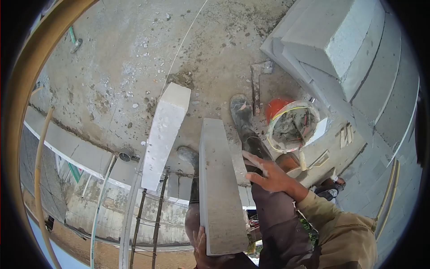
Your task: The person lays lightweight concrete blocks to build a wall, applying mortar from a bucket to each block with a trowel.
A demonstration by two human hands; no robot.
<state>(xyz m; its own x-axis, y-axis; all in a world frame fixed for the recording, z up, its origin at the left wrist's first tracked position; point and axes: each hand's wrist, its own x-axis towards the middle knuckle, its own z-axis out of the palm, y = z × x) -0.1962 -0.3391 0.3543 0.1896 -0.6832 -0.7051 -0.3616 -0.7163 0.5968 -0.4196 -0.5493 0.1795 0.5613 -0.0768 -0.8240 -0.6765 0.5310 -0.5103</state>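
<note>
A long pale grey concrete block (221, 179) stands lengthwise between my legs. My left hand (202, 249) grips its near end at the lower left edge, part of the hand hidden behind it. Beside the block's right edge, my right hand (273, 176) has its fingers apart over my right leg and holds nothing. The fingertips point toward the block's side. A second whitish block (166, 134) lies to the left, its far end on the floor side.
To the right stands a bucket (271, 142) of grey mortar with a tool handle sticking out. An L-shaped metal tool (255, 85) lies beyond my boot. Large blocks (331, 45) are stacked at upper right. Steel bars (156, 219) rise at lower left; a curved beam (22, 76) borders the left.
</note>
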